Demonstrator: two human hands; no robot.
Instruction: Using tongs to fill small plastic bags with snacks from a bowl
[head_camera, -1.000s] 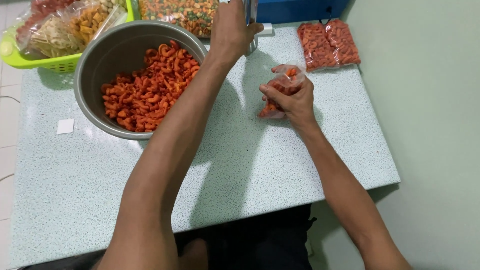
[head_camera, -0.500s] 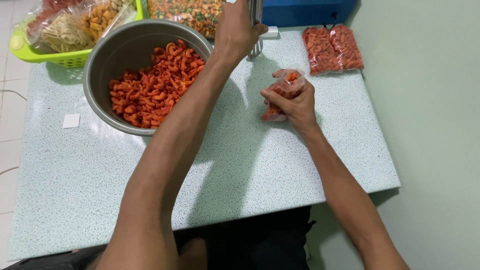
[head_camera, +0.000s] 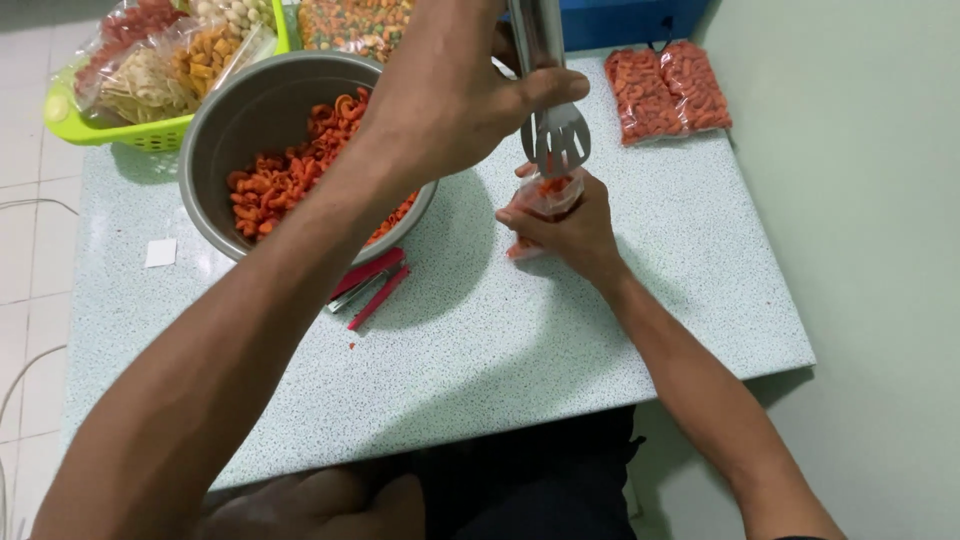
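Our left hand (head_camera: 450, 95) is clenched tight round the handle of a metal slotted spoon (head_camera: 556, 135), long axis near upright, head pointing down just over the small clear bag (head_camera: 540, 205). Our right hand (head_camera: 565, 225) is wrapped snug round that bag of orange snacks, standing mouth-up on the speckled table (head_camera: 500, 340), right of the metal bowl (head_camera: 235, 120).

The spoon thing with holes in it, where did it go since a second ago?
The left hand brought the slotted metal spoon from the table's far edge to just over the small bag, gripping it throughout. The right hand kept holding that bag. Bowl and sealed packets stayed put.
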